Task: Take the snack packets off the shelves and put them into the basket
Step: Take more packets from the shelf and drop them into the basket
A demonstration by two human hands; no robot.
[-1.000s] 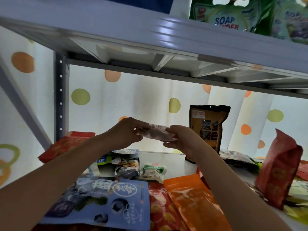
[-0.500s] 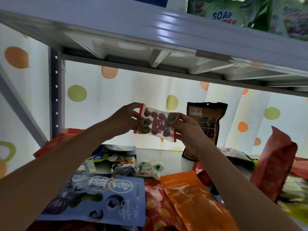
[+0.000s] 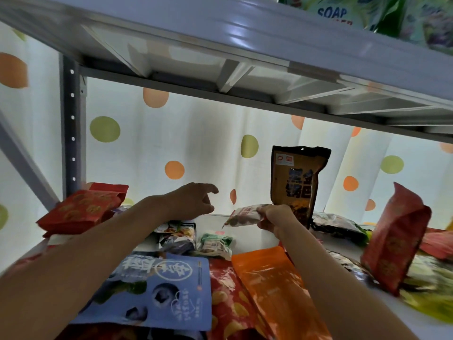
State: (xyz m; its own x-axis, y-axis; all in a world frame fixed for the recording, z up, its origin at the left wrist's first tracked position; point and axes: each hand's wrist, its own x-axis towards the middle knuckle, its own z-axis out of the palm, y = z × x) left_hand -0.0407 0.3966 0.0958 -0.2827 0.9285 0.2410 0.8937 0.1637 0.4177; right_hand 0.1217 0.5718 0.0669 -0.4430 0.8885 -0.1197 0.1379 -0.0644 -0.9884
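My right hand [image 3: 275, 218] grips a small clear packet with a red and white label [image 3: 245, 214], lifted a little above the white shelf [image 3: 247, 235]. My left hand [image 3: 196, 201] hovers to the left of it with fingers spread and relaxed, holding nothing. Many snack packets lie on the shelf: a blue one [image 3: 159, 290], an orange one [image 3: 274, 285], a red patterned one [image 3: 228, 305], a small green one [image 3: 215, 244] and a dark one [image 3: 177, 238]. No basket is in view.
A brown pouch [image 3: 297, 182] stands upright behind my right hand. Red pouches sit at the left [image 3: 81, 209] and right [image 3: 394, 239]. The upper shelf [image 3: 245, 50] hangs close overhead with soap powder bags [image 3: 343, 11]. A grey upright post [image 3: 72, 128] stands at left.
My left hand has let go of the small packet and moved left. My right hand alone now holds it, lowered and turned edge-on.
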